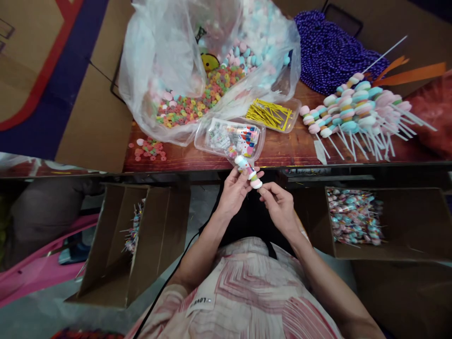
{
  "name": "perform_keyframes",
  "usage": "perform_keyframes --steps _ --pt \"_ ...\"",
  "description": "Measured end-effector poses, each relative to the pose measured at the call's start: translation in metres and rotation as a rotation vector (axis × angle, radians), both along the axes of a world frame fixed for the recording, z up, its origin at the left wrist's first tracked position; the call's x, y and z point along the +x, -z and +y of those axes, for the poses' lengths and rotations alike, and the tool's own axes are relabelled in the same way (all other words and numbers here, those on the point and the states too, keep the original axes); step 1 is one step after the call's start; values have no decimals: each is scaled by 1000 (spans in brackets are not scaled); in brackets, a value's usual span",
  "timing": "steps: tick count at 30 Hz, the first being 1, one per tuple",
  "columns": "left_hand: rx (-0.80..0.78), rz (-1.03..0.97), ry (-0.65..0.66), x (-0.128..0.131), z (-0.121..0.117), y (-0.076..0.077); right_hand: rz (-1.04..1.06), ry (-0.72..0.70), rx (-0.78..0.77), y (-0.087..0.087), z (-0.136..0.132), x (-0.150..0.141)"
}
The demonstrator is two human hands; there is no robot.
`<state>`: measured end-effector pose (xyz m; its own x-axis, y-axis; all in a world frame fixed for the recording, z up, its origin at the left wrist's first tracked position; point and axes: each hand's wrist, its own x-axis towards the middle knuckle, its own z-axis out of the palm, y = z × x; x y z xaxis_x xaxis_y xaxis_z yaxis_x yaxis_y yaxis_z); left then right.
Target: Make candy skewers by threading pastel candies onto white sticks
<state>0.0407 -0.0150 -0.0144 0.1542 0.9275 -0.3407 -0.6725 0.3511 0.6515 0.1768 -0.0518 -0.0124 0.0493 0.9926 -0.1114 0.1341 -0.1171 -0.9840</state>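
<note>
A candy skewer (248, 172) of pastel marshmallows and gummy rings is held over the table's front edge, with what looks like a printed clear wrapper about it. My left hand (236, 189) is closed around its middle, thumb on top. At the lower end, my right hand (278, 200) pinches with thumb and fingertips; whether stick or wrapper is between them is too small to tell. Just beyond the skewer's tip lies a plastic tray (200, 147) holding printed clear bags (243, 136). Another clear tray (294, 113) beside it holds yellow twist ties (270, 114).
A large plastic bag (158, 61) of gummy rings (197, 106) and marshmallows spreads across the table. Unwrapped candy skewers (360, 110) are piled at the right, near purple cord (332, 52). Below the table, cardboard boxes (165, 230) with wrapped skewers (355, 216) stand on both sides.
</note>
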Motion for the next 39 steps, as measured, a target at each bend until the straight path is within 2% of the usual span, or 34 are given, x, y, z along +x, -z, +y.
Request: perform_keyframes --steps 2,4,9,13,17,22,27,30,34,36,39 --pt "-11 -14 24 -4 2 -2 102 -20 -103 -1 1 4" --pt "-12 -13 29 -8 5 -6 125 -40 -138 -3 2 8" --pt "-6 63 -58 -16 14 -12 -66 -92 -13 -12 4 12" --pt "-37 103 -102 -18 17 -8 -206 -112 69 -17 5 14" --pt "-47 117 -105 -16 14 -5 -304 -106 140 -15 6 16" --pt "-59 122 -121 -9 8 -5 -561 -103 344 -4 7 16" --pt "-72 121 -111 -8 6 -1 -772 -183 269 -5 4 15" --pt "-73 122 -110 -9 6 0 -985 -223 277 -10 2 11" --pt "-76 105 -132 -7 6 -2 -1222 -143 361 -15 2 1" --pt "-79 102 -134 -6 5 -4 -1224 -109 389 -15 4 -3" --pt "-80 97 -125 -4 3 -5 -1112 -134 389 -12 8 -7"
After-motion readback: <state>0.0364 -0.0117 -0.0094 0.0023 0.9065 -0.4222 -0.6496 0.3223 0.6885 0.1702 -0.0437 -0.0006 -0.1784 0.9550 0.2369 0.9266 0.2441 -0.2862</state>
